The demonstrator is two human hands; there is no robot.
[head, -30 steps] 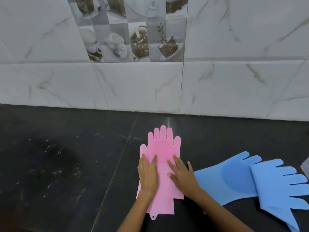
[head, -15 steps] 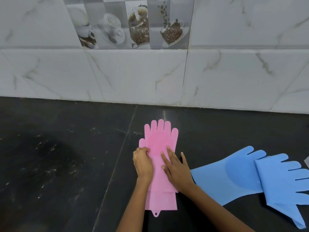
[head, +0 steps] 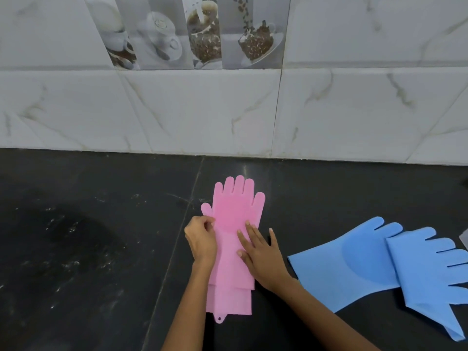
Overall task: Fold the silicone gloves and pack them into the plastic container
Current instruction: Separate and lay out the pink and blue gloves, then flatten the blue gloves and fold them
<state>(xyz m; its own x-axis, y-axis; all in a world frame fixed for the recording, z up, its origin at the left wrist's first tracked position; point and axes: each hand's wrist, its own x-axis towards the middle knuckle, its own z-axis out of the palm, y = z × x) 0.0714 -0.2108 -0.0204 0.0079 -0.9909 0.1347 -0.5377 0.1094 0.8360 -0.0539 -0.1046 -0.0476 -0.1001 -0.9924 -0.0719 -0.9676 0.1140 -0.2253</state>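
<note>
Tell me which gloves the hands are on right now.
The pink gloves, stacked at centre: left hand pinches their left edge, right hand presses flat. The two blue gloves lie untouched to the right.

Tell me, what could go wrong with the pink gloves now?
The pink gloves lie stacked but not lined up: the lower cuff sticks out. The left hand pinches only their left edge while the right hand presses flat, so the slippery layers may slide further apart and fold crooked. The blue gloves lie close to the right forearm, which might nudge them. No container is clearly in view, so packing means reaching away.
</note>
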